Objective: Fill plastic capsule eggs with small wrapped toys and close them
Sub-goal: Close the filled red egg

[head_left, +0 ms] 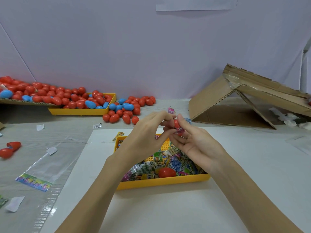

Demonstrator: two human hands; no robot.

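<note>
We've got both hands up over the near yellow tray (161,182), working one red capsule egg (176,123) between them. Right hand (193,142) pinches the egg with a pink wrapped toy (180,131) sitting at its lower edge; left hand (149,132) has fingertips curled in on the same egg. Both grips closed on it, no slack visible. We can't tell if the halves are seated yet; fingers cover the seam. Our read: toy is going in, or the shell is about to be pressed shut.

Held right above the tray of wrapped toys (151,169), so a drop lands back in stock. One loose red egg (167,172) lies in that tray, likely next. Finished pile of eggs (67,98) sits at far left on the table (252,165), well apart from the fill area. Opened egg (10,148) at left edge, untouched.
</note>
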